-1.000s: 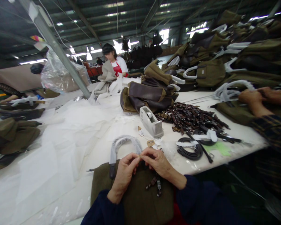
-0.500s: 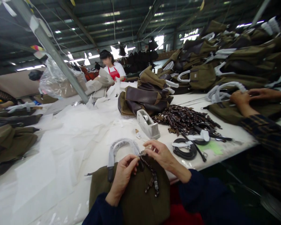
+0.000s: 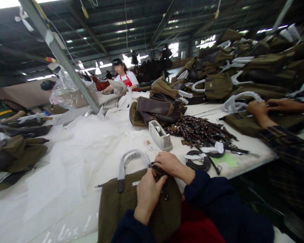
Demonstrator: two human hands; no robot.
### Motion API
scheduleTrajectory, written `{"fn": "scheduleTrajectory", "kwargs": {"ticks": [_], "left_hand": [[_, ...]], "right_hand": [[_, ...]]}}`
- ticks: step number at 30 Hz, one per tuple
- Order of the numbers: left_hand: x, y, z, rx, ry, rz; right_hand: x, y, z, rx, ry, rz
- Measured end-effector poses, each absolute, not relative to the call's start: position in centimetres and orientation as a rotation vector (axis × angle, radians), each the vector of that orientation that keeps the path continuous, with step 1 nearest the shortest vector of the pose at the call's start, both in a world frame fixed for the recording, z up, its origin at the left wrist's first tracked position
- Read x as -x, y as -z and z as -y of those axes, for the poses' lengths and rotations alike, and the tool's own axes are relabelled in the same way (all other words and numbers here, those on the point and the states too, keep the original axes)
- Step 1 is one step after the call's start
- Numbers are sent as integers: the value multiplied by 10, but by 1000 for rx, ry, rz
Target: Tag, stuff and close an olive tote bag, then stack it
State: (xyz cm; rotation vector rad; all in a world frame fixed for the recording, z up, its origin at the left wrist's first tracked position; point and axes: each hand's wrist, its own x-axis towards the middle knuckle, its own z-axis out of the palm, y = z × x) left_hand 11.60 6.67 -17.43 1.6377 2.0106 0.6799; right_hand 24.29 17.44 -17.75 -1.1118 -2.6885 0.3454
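An olive bag (image 3: 114,209) lies in front of me, its handle (image 3: 133,155) wrapped in white and arching away from me. My left hand (image 3: 149,192) is over the bag's upper part, fingers curled on a dark braided chain strap (image 3: 166,193) near the handle's right base. Right beside it, my right hand (image 3: 171,163) bends over the same spot, its fingertips pressed on the chain's upper end. The chain's lower end hangs on the bag's front. Exactly what each fingertip pinches is partly hidden.
Beyond my hands stand a tape dispenser (image 3: 160,135), a heap of dark chain straps (image 3: 202,130) and coiled black straps (image 3: 198,161). A co-worker's hands (image 3: 258,109) work on a bag at the right. White sheets (image 3: 60,168) cover the left; bags are piled at the back right.
My left hand has moved right and up over the chain, its back now turned more to view. My right hand has lowered onto the handle base, and the hanging chain is more covered.
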Motion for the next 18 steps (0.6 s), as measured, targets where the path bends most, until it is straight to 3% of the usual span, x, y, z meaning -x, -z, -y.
{"fn": "scheduleTrajectory", "kwargs": {"ticks": [6, 18], "left_hand": [[-112, 177, -74, -1596, -693, -1989], [-94, 197, -86, -1309, -1008, -1922]], "right_hand": [[-239, 159, -158, 1130, -252, 2641], [-242, 183, -147, 1045, -1001, 2092]]}}
